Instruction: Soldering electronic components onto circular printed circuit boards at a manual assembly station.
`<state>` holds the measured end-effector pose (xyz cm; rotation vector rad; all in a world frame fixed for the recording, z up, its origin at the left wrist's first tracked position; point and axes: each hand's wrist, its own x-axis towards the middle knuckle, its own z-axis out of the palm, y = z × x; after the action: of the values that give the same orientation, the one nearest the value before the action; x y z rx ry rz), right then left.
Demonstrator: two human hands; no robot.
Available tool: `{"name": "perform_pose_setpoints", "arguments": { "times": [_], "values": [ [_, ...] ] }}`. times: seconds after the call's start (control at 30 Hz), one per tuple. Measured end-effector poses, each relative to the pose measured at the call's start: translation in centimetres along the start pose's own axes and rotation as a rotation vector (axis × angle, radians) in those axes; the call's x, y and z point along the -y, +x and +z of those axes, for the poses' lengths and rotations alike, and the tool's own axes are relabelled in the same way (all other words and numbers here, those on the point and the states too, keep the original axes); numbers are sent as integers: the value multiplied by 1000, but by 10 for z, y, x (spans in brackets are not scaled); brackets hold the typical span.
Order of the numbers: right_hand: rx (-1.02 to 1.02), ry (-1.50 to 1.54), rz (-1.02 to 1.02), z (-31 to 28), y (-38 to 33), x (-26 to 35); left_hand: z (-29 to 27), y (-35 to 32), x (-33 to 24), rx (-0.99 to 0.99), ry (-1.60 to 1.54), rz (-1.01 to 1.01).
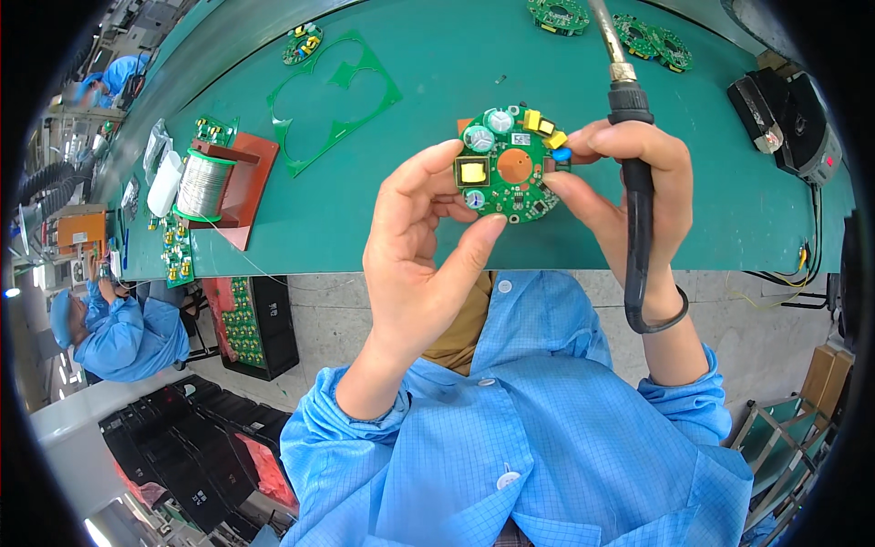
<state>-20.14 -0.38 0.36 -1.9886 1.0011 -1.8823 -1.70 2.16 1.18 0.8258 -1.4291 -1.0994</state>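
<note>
At far left a co-worker in blue (132,342) sits beyond the table (437,68); on it, a spool of silvery wire (201,185) stands on a reddish-brown base (256,187), then come a green frame with round cut-outs (344,75) and a small circuit board (302,44). More boards (670,50) lie at the far edge, and a black box with a red light (788,128) stands at right. The soldering iron (640,210) crosses in front of part of the right hand, tip pointing away. Below at left, black crates (182,456) show pink-red lining, and a black bin (276,342) contains rows of green boards (239,321). The round board (521,193) is between the two hands near the table's close edge, parts facing up: the left hand (419,232) grasps its left side with thumb and fingers, while the right hand (670,173) holds the iron and pinches at the board's right edge beside a blue part (561,155); whether it touches that part I cannot tell.
</note>
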Motion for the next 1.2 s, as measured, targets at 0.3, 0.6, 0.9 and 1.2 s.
{"name": "perform_pose_setpoints", "arguments": {
  "times": [0.3, 0.6, 0.9, 1.2],
  "values": [
    [4, 11, -12, -2, -3, 1, -1, 0, -2, 10, -14, -8],
    [157, -52, 44, -12, -9, 3, -6, 2, -6, 20, -210, -94],
    [0, 221, 266, -4, -15, -1, -9, 7, 4, -82, 513, 453],
    [23, 115, 316, -4, -22, -2, -10, 8, 21, -63, 580, 753]
  ]
}}
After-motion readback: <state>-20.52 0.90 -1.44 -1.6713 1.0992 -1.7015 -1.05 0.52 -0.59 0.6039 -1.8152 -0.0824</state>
